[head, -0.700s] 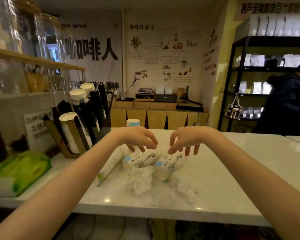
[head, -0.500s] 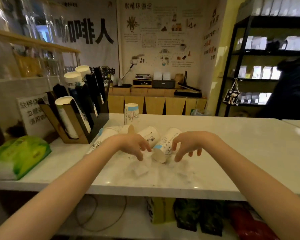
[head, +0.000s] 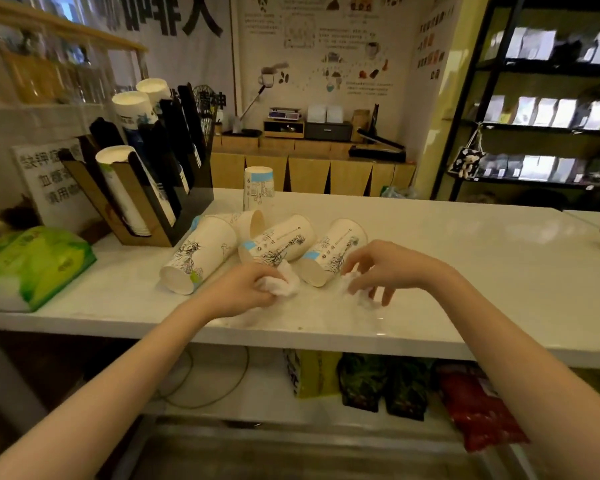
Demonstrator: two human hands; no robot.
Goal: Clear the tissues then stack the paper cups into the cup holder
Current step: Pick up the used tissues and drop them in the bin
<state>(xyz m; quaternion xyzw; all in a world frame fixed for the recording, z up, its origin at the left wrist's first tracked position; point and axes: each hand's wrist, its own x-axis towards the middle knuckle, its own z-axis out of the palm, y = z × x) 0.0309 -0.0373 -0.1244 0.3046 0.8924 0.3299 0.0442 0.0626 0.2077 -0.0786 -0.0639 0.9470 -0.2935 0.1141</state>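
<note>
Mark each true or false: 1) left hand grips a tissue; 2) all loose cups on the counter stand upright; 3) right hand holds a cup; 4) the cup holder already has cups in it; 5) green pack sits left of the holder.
1) True: the left hand is closed on a crumpled tissue.
2) False: one cup stands; the others, like this one, lie on their sides.
3) False: the right hand reaches a second tissue, fingers spread.
4) True: the cup holder has cups.
5) True: green pack.

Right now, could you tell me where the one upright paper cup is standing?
The upright paper cup stands at the counter's far edge, just right of the cup holder and behind the cups lying on their sides.
</note>
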